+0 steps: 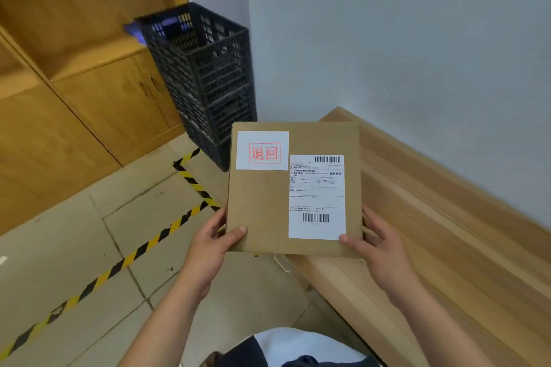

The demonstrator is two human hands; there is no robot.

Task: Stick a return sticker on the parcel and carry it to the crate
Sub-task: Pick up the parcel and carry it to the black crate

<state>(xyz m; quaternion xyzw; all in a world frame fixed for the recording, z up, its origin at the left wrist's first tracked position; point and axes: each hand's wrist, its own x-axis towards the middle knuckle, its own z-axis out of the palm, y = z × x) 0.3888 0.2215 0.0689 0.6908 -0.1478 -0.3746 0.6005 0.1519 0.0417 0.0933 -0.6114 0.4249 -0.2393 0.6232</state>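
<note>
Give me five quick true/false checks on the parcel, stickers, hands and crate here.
1. Both hands, left hand and right hand, hold the parcel. True.
2. The return sticker is missing. False: it sits at the parcel's upper left, red print.
3. The shipping label lies right of the return sticker. True.
4. The parcel is inside the crate. False: it is held in front of it.
5. The crate is white. False: black.

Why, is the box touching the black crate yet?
Apart. The head view shows the parcel held up by both hands, with floor visible between it and the crate beyond.
</note>
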